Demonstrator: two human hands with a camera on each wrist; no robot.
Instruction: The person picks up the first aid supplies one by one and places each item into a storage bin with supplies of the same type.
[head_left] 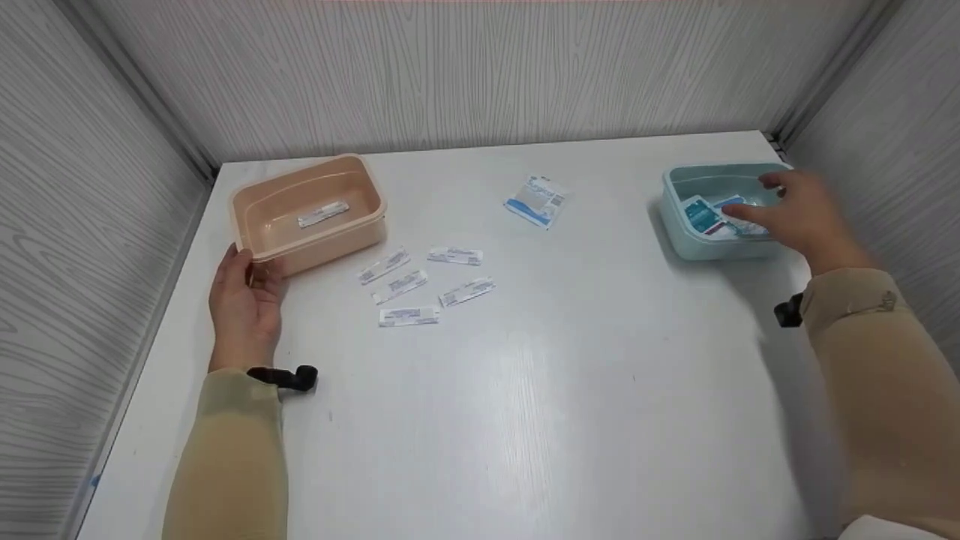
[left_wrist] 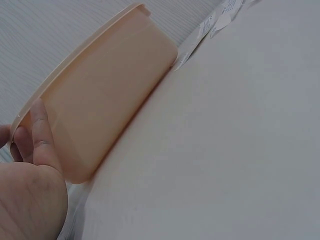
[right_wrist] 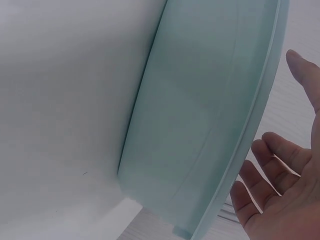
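Holds right hand [head_left: 808, 217] spread wide over blue bin [head_left: 716, 248], just right of teal packet [head_left: 703, 215]; grips near-left corner of peach bin [head_left: 326, 250] with left hand [head_left: 244, 304].

A broad stretch of white tabletop [head_left: 540, 405] leaves a hand room to pass between the two sleeves [head_left: 236, 457], while farther back five white strips [head_left: 400, 286] and a blue-and-white packet [head_left: 538, 201] lie in the way, flanked by the raised walls of a peach bin [head_left: 337, 246] and a teal bin [head_left: 720, 250].
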